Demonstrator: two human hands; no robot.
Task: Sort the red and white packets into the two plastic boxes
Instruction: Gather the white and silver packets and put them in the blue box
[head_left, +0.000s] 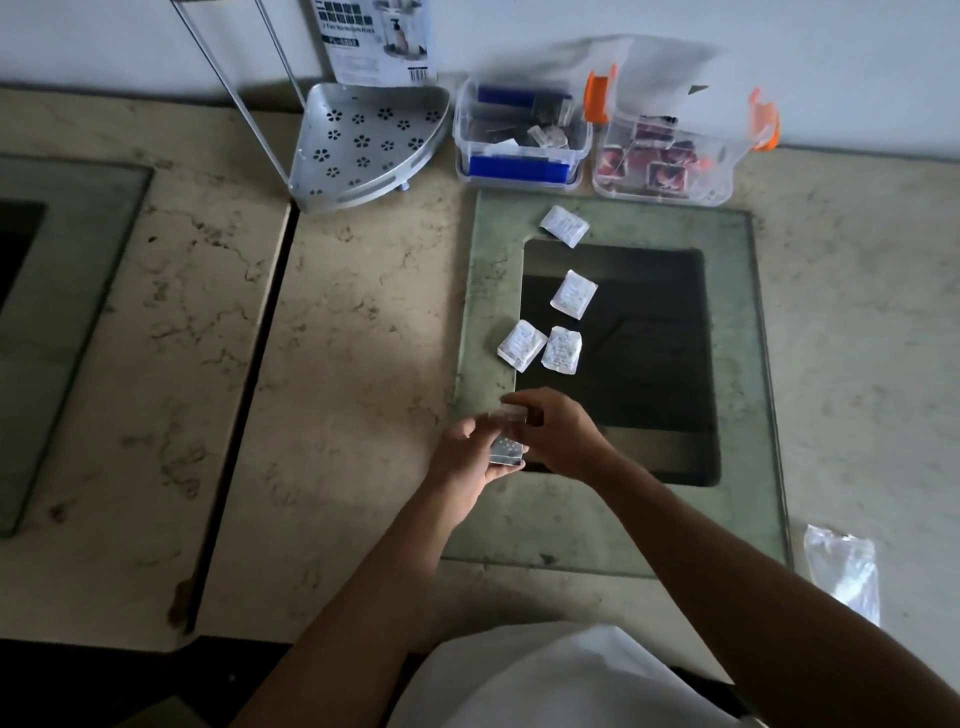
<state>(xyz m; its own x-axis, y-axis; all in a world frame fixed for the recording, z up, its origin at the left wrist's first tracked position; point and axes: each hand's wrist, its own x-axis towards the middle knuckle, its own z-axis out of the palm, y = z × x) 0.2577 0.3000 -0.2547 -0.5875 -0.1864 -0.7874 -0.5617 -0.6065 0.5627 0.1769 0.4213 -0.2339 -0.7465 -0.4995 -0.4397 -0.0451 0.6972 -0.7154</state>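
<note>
A small clear plastic pouch with pale dots on it (506, 447) sits between both hands at the near left corner of the greenish glass panel (748, 364) set into the marbled beige stone counter (363, 338). The left hand (465, 457) cups it from below with fingers curled round its lower end, and the right hand (553, 434) pinches its upper edge between thumb and fingertips, so both are closed on it; its long axis runs roughly away from the person. Whether it counts as one of the white packets is hard to tell. Four flat white paper packets lie loose on the glass beyond the hands: two side by side just ahead (521, 345) (561, 349), one further on (573, 293), and the farthest (563, 225) near the boxes. Straight past them, against the wall, stand the clear plastic box with blue clips (521, 140) and, to its right, the clear plastic box with orange clips holding red packets (670, 156), both with lids off. I judge the right hand better placed for the reach, with open counter all the way. A perforated silver corner shelf (363, 140) crowds the blue-clipped box's left side.
</note>
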